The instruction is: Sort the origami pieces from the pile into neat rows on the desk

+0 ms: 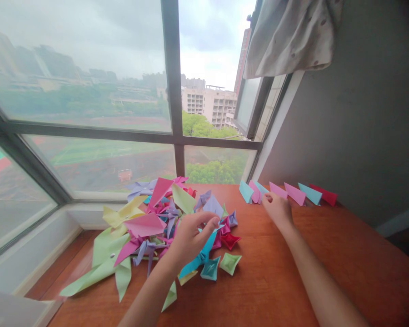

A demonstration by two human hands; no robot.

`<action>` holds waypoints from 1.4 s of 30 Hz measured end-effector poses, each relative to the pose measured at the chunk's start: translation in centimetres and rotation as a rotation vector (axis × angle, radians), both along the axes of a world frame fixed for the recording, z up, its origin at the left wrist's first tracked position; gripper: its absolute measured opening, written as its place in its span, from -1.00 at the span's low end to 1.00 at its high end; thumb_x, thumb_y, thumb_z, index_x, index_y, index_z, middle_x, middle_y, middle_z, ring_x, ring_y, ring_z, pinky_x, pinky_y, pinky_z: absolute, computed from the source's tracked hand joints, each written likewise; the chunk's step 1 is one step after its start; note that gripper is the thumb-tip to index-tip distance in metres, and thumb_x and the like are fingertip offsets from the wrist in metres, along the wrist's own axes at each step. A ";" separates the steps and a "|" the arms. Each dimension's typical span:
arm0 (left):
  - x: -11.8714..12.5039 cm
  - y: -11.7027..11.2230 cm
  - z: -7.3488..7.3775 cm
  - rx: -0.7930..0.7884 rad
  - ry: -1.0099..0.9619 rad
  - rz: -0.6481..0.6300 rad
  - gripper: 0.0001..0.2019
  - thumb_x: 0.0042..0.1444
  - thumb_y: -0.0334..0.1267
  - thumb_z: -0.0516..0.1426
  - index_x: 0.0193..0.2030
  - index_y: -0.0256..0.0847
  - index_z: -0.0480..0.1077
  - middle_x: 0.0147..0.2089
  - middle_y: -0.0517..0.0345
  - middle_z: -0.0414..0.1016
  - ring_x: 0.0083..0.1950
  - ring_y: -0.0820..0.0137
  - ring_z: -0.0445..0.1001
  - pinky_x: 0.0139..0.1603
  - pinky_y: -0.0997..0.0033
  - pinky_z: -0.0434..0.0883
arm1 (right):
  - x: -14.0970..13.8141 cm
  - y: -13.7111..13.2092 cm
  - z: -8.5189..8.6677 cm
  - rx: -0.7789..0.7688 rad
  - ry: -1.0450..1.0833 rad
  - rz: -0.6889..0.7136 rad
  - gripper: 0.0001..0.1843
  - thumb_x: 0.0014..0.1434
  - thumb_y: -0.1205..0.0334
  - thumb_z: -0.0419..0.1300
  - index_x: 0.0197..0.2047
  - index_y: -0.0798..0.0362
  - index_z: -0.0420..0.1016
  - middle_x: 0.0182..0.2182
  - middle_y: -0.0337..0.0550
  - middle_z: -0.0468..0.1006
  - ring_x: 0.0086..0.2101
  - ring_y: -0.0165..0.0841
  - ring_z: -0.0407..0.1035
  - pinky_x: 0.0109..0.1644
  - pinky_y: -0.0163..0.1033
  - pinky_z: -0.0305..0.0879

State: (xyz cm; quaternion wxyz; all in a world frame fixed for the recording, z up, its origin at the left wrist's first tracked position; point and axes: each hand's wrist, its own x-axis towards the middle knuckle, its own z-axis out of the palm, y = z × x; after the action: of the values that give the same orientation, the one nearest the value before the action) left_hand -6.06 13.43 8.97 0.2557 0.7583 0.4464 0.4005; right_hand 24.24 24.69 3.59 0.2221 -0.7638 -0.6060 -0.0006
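My left hand (195, 234) hovers over the heap of folded paper, its thumb and fingers curled close together. A pale purple folded paper (212, 205) shows just behind the fingertips, and a bright blue paper pinwheel (201, 258) lies under the hand. What the fingers grip, if anything, is hard to make out. At the row of paper planes on the right, my right hand (278, 210) is closed, its fingertips pinching a light blue paper plane (261, 187). Beside it stand a pink plane (255, 192) and, farther right, another pink plane (295, 194).
A large green paper pinwheel (111, 261) spreads at the heap's left. Small folded boats, one green (230, 263) and one teal (210, 269), sit in front. A red plane (323, 195) ends the row on the wooden table (259, 290). Windows and a curtain (289, 41) are behind.
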 end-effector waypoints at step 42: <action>-1.0 0.6 -0.7 0.139 0.567 0.241 -0.77 0.20 -0.34 0.07 -0.07 -0.12 0.49 -0.23 0.06 0.61 -0.25 0.28 0.56 -0.24 0.42 0.36 | -12.4 -9.0 -0.9 0.251 0.107 0.832 -0.51 0.31 0.14 0.00 0.29 -0.11 0.27 0.20 -0.03 0.36 0.17 -0.11 0.20 0.20 0.08 0.18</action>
State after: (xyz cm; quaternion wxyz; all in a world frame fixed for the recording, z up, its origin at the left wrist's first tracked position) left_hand -7.02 14.02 8.29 0.0195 0.7971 0.5580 0.2299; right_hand 11.84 15.70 2.68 0.3256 -0.4207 -0.8450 0.0551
